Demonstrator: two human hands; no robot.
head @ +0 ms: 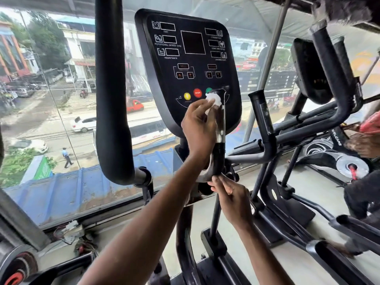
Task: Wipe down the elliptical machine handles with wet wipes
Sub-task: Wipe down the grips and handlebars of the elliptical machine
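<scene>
Near the top of the short upright handle, the left hand's fingers are curled together and press a bunched white wet wipe against its left side. Lower down, the right hand's fingers pinch the handle's curved base. The handle's long axis runs almost vertical, with its capped end pointing up in front of the console. Console writing reads "ROTATIONAL SPEED", "RESISTANCE" and, on a red button, "STOP". A yellow button sits left of it. Further left rises a thick padded arm. On the neighbouring machine at right, lettering seems to read "WELCARE".
</scene>
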